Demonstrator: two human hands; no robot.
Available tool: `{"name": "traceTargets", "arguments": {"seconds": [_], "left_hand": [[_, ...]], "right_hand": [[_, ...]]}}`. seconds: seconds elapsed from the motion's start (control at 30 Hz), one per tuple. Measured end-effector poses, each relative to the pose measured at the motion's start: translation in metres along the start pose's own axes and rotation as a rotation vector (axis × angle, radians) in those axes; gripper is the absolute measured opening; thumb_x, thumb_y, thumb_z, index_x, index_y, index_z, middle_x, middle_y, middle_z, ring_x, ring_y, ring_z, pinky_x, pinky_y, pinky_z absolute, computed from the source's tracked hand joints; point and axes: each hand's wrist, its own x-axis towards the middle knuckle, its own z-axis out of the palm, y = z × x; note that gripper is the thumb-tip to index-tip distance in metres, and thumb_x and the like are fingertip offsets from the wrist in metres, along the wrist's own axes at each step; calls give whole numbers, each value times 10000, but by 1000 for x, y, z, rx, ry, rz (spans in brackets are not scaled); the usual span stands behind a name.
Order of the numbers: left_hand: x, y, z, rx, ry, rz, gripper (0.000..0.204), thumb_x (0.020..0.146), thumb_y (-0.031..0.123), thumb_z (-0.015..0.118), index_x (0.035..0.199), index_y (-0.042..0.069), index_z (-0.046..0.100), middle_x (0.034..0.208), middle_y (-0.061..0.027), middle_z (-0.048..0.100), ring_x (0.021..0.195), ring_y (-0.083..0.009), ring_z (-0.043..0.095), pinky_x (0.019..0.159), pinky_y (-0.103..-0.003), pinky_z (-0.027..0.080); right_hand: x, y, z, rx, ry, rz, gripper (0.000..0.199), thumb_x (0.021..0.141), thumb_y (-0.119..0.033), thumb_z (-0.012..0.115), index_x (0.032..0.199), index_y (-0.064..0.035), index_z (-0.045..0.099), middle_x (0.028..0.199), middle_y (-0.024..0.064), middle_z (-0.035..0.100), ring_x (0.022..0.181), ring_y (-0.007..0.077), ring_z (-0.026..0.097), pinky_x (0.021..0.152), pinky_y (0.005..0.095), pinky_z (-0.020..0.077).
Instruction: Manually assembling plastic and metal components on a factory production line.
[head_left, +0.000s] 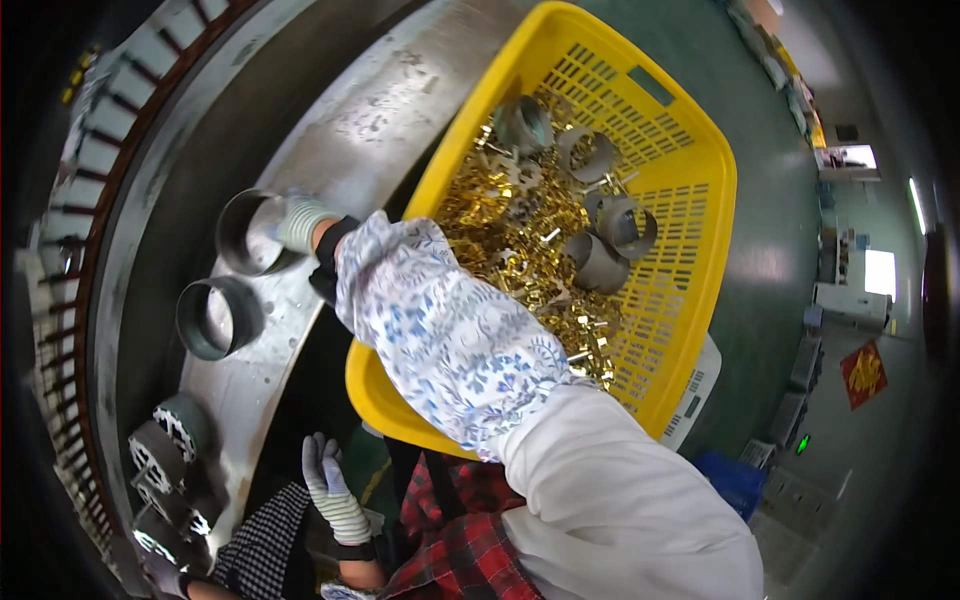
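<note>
Right hand pinches a metal ring

The right hand (pixel 298 224), gloved, is clamped on the near side of the metal ring (pixel 232 232), over a steel ledge (pixel 345 135). Just beside stands a second ring (pixel 243 308); rightward, a yellow basket (pixel 722 190). The left hand (pixel 336 492) hangs loosely spread.

Setting: a factory workshop. Evidence: scuffed metal bench (pixel 350 130) beneath the person's gloved right hand (pixel 297 223), metal rings (pixel 242 310) beside it; right of that hand, a slotted yellow crate (pixel 705 160) of gold-coloured metal pieces (pixel 485 225); farther right, green floor (pixel 770 250) and a strip light (pixel 916 206).
</note>
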Motion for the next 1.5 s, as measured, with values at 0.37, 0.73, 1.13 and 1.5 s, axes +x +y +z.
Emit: {"name": "traceTargets", "arguments": {"seconds": [0.37,0.73,1.13,1.5], "left_hand": [[67,0,112,382,-167,450,314,942,110,570,1241,42,499,1433,-195,409,1310,-312,415,1109,-413,314],[73,-18,134,168,-177,409,270,912,51,598,1162,132,537,1399,-170,434,1238,-283,478,1042,-388,397],[76,29,123,557,-145,561,254,870,9,593,1110,91,597,1277,-204,541,1088,-306,587,921,-350,478],[39,60,17,-695,-12,118,771,939,566,512,1476,58,296,1421,-114,456,1252,-241,486,1035,-360,409]], "right_hand": [[-268,349,-124,0,1095,738,547,793,-441,657,1063,35,664,1001,214,671,992,346,623,896,403,461],[-311,616,-149,-569,123,820,408,868,-420,542,983,-73,724,1086,241,654,1067,368,627,913,520,480],[-286,288,-62,-121,1028,628,535,902,-442,619,1138,37,650,1137,213,663,1030,351,621,906,407,466],[-187,-25,36,-834,-83,-1184,89,751,-139,569,795,-117,643,789,48,632,842,221,627,981,391,442]]}}
